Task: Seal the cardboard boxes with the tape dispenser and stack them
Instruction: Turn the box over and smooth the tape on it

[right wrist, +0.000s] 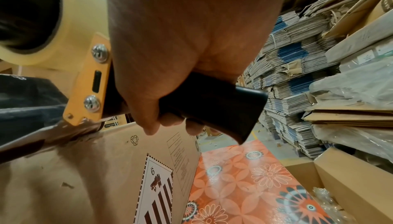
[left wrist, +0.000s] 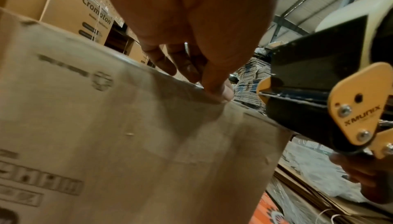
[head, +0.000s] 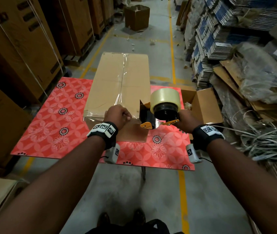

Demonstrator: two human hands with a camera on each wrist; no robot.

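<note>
Cardboard box (head: pixel 117 85) lies lengthwise on the red flowered worktop (head: pixel 50 119), a clear tape strip already running down its top seam toward the near edge. The left hand (head: pixel 119 115) sits curled at that near edge, its fingers (left wrist: pixel 214 86) pressing the tape end against the corner. Just right of those fingers, the right hand (head: pixel 185 122) is wrapped tight round the handle of the tape dispenser (head: pixel 159 114), whose blade hangs close to the box's front face. To finish cleanly, I'd keep the left fingers pinning the strip, tilt the blade into the tape and tear with a quick twist, then smooth the tail down the front.
</note>
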